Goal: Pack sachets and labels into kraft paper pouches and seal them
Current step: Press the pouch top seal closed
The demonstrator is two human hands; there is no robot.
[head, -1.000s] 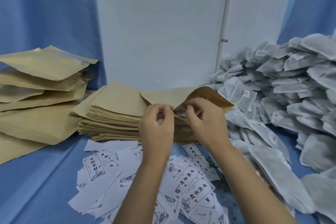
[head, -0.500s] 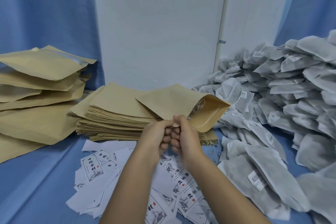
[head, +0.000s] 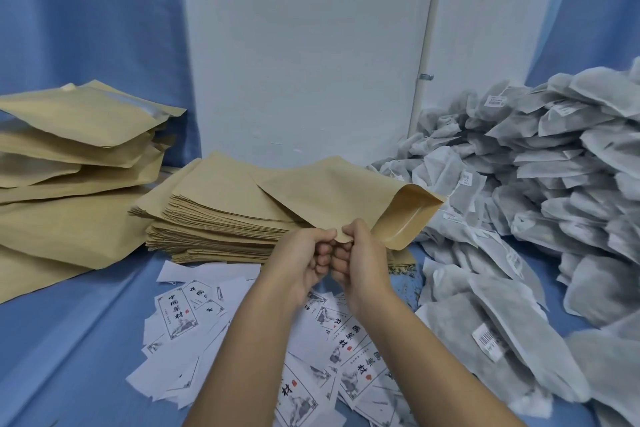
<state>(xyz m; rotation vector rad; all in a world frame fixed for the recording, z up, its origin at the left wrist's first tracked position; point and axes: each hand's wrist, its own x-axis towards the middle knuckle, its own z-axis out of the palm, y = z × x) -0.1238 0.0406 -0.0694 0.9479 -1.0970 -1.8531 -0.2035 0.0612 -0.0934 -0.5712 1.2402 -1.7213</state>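
A kraft paper pouch (head: 339,194) is held up over the stack of flat empty pouches (head: 214,215), its open mouth turned to the right. My left hand (head: 304,260) and my right hand (head: 360,256) sit side by side and both pinch the pouch's near edge by its corner. Loose white labels (head: 180,319) with black print lie scattered on the blue cloth under my forearms. A big heap of grey sachets (head: 554,191) fills the right side.
Filled kraft pouches (head: 69,156) are piled at the left. A white panel (head: 304,45) and blue curtains stand behind everything. Blue cloth (head: 69,340) covers the table at the front left.
Both hands came together and dropped toward me along the pouch's near edge. The pouch's mouth now gapes to the right. The view shifted a little.
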